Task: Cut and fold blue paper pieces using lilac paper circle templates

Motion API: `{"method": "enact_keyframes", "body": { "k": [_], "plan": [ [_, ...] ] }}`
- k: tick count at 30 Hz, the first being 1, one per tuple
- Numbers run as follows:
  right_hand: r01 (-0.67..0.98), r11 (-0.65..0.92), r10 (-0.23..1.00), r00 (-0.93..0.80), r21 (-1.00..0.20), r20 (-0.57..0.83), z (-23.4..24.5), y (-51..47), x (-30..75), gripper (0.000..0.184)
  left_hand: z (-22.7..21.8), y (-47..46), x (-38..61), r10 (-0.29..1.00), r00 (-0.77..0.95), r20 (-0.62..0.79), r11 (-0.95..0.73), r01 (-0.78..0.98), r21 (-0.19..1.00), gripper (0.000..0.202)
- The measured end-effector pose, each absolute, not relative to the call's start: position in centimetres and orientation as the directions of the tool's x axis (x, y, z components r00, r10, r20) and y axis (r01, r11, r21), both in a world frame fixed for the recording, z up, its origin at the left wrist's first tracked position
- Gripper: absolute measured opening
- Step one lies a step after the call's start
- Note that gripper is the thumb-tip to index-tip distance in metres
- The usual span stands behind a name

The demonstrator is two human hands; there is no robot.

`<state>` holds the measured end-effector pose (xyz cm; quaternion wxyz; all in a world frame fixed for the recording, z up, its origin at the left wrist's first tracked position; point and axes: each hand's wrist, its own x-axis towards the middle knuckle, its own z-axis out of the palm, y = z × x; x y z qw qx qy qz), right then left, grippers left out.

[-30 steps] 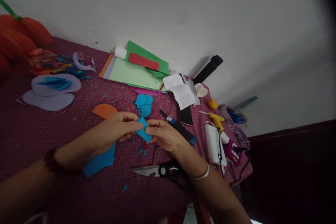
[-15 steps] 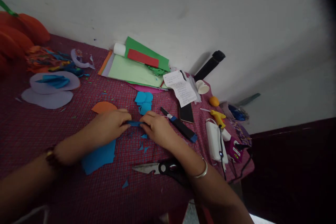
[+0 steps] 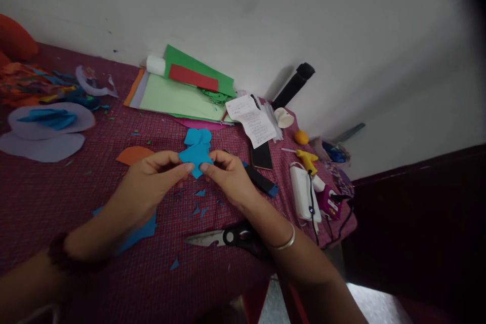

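Note:
A small cut piece of blue paper [image 3: 196, 156] is held up between both hands, its flat face toward me. My left hand [image 3: 159, 174] pinches its left edge between thumb and fingers. On the right edge, my right hand [image 3: 230, 174] pinches it the same way. Just behind it lie rounded blue paper cutouts [image 3: 197, 136] on the checked tablecloth [image 3: 144, 283]. A larger blue sheet [image 3: 139, 237] is partly hidden under my left forearm. Scissors [image 3: 224, 237] with black handles lie below my right hand, near small blue scraps [image 3: 200, 193].
An orange paper piece [image 3: 132, 154] lies left of the hands. Coloured sheets [image 3: 182, 96], a handwritten note [image 3: 252, 121] and a dark phone [image 3: 261, 156] are farther back. A black cutter [image 3: 261, 180], a yellow glue gun [image 3: 307, 159] and a white power bank [image 3: 305, 197] lie to the right.
The blue piece, seen edge-on as a narrow strip before, now shows its flat face. Both hands have turned it and raised it slightly. The whole view has shifted a little.

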<state>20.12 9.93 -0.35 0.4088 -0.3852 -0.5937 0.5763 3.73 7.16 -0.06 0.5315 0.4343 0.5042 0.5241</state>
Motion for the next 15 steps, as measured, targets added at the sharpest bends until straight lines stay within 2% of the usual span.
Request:
{"method": "enact_keyframes", "body": {
  "k": [6,10,12,15],
  "plan": [
    [-0.029,0.077,0.944,-0.320,-0.997,0.082,0.2,9.6,19.9,0.026,-0.5,6.2,4.8,0.979,-0.058,-0.198,0.168,-0.325,0.931,0.013],
    [-0.023,0.116,0.943,-0.311,-0.993,0.118,-0.3,9.2,19.2,0.028,-0.2,6.1,5.3,0.968,-0.068,-0.242,0.191,-0.426,0.884,0.018],
    [-0.030,0.147,0.934,-0.324,-0.989,0.149,-0.3,9.2,18.9,0.028,0.4,6.3,5.5,0.967,-0.106,-0.233,0.168,-0.423,0.890,0.022],
    [-0.031,0.152,0.918,-0.365,-0.988,0.153,1.2,9.7,19.7,0.024,1.2,6.8,4.6,0.970,-0.156,-0.185,0.130,-0.311,0.942,0.022]
  ]
}}
